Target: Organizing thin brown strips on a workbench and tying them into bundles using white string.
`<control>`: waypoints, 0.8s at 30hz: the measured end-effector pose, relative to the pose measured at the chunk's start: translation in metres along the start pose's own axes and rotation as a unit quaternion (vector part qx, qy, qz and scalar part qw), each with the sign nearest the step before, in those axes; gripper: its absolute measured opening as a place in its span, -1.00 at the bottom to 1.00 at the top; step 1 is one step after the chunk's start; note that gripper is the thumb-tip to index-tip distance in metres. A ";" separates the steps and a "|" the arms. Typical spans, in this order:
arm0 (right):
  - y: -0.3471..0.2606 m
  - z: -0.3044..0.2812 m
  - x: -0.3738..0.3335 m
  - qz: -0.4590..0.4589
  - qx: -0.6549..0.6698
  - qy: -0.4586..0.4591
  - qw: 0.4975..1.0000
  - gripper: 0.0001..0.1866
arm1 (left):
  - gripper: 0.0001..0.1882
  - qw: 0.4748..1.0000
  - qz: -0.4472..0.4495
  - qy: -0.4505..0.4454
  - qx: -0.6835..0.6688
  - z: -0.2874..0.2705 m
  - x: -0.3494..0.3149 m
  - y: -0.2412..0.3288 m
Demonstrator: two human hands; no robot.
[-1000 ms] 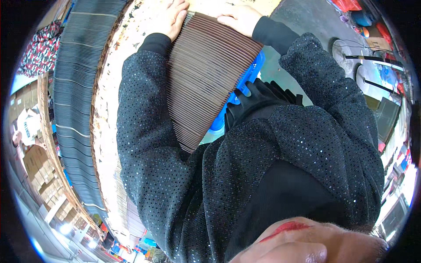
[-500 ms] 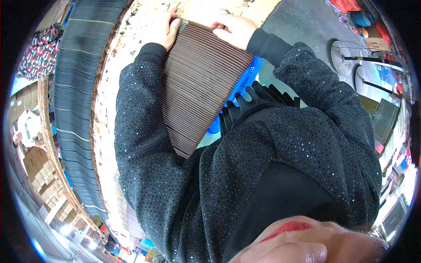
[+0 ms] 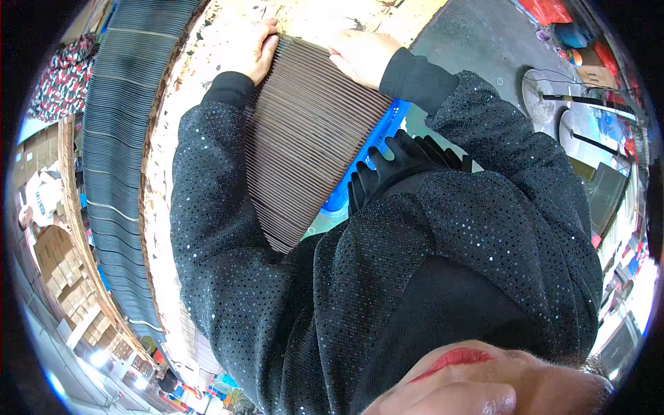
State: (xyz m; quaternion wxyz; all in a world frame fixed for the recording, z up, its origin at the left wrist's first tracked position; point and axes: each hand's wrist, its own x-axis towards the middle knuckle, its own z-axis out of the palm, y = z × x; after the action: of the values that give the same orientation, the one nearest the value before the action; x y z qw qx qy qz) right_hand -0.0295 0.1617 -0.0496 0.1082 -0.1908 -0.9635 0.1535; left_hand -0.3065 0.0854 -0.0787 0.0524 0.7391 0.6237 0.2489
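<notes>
A long stack of thin brown-grey strips point(image 3: 311, 131), ridged across its top, lies in front of me on a worn pale table point(image 3: 304, 17). My left hand point(image 3: 259, 54) is at the stack's far left corner, its fingers bent and its thumb along the edge. On the far right edge, my right hand point(image 3: 363, 57) is closed, with thumb and fingers bent against the strips. Its fingertips are partly hidden. Beneath the stack's right side shows a blue plastic basket point(image 3: 339, 198). The stack's near end reaches my left sleeve.
Left of the table runs a long row of dark ridged strips point(image 3: 121, 166). A black frilled piece point(image 3: 394, 164) sits against my front. Round stand bases point(image 3: 538, 93) with poles are on the floor at right. Another person point(image 3: 43, 197) is near stacked cartons point(image 3: 69, 277) at far left.
The stack has shifted slightly left, and both hands have moved a little left with it. The right hand's fingers look more bent than before.
</notes>
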 end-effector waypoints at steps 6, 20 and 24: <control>0.001 0.010 -0.002 0.006 -0.002 0.058 0.998 -0.80 | -0.54 0.993 0.023 -0.084 0.074 -0.020 -0.018 0.001; 0.000 -0.002 -0.001 -0.107 -0.083 0.086 0.987 -0.79 | -0.52 0.995 0.049 -0.024 0.080 -0.012 -0.026 0.007; -0.013 -0.015 0.001 -0.036 -0.108 -0.019 0.993 -0.78 | -0.55 0.998 0.037 -0.022 0.054 -0.014 -0.025 0.012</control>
State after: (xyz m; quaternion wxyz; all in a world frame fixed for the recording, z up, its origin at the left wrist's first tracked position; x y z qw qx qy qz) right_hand -0.0313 0.1545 -0.0315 0.0739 -0.1632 -0.9827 0.0480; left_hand -0.3043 0.0554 -0.0692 0.0171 0.7688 0.6070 0.2006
